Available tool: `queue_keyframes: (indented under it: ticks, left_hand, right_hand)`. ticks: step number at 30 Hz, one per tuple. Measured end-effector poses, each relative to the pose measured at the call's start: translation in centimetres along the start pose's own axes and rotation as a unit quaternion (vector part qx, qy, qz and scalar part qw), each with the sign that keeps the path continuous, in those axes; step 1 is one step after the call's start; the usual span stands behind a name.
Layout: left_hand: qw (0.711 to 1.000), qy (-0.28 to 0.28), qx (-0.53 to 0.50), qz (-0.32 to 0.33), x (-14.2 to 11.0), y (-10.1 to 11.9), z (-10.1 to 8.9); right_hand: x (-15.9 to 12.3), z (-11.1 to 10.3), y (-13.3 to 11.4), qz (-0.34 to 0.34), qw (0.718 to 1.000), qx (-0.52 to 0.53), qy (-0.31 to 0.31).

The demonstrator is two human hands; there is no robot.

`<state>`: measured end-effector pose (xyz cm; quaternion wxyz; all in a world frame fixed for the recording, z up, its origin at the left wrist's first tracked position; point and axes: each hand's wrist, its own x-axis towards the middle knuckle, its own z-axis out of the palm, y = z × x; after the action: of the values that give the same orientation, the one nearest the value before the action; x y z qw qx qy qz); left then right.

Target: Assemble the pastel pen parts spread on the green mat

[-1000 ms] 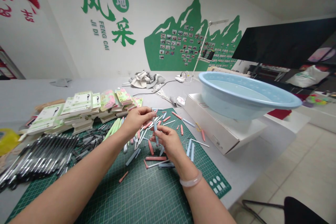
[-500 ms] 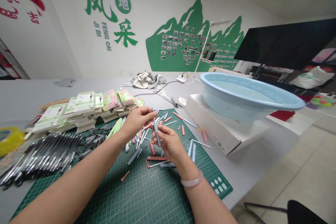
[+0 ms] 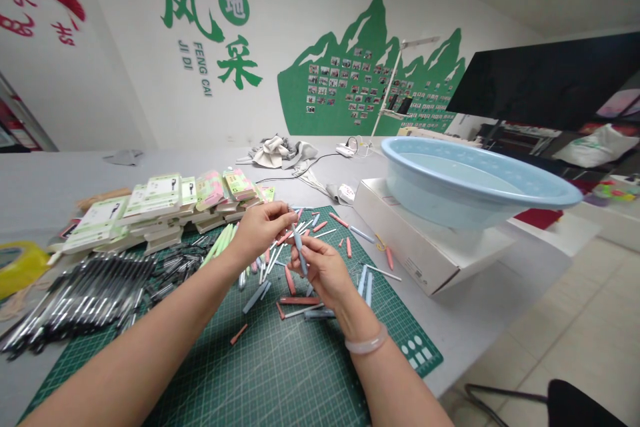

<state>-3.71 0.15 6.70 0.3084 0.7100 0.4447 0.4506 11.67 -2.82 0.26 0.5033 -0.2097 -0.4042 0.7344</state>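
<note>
Over a green cutting mat (image 3: 280,373), both my hands meet on one slim blue pen barrel (image 3: 299,248). My right hand (image 3: 323,270) grips its lower part with closed fingers. My left hand (image 3: 260,227) pinches something thin at the barrel's top end, too small to name. Below the hands lie several loose pen parts (image 3: 293,299), pink, blue and white, scattered on the mat. A pale bracelet (image 3: 367,345) sits on my right wrist.
Black pens (image 3: 75,297) are piled at the left, with stacked green and pink packets (image 3: 160,203) behind them. A light blue basin (image 3: 470,183) rests on a white box (image 3: 415,240) at the right. Cloth and cables lie at the table's back; a yellow tape roll (image 3: 17,263) sits far left.
The hands stay together on the blue barrel, with only slight finger movement at its top. The view has shifted a little to the left.
</note>
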Motion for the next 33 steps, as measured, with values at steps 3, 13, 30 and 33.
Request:
queue_keyframes:
  ticks: [3,13,30,33]
  left_hand:
    - [0.998,-0.029,-0.050,-0.012,0.0,-0.1,0.1]
    - [0.992,-0.024,-0.113,-0.047,-0.1,-0.1,0.9]
    - [0.930,-0.056,0.364,-0.009,0.2,-8.0,-5.3]
    - [0.918,-0.075,0.388,-0.019,0.0,-8.7,-6.1]
  right_hand:
    - [0.1,-0.2,0.2,0.000,1.000,0.018,-0.003]
    - [0.0,0.3,0.2,0.014,1.000,0.020,-0.006]
    - [0.3,-1.4,-1.6,-0.083,0.994,-0.014,0.066]
    - [0.4,-1.4,-1.6,-0.085,0.994,-0.011,0.066]
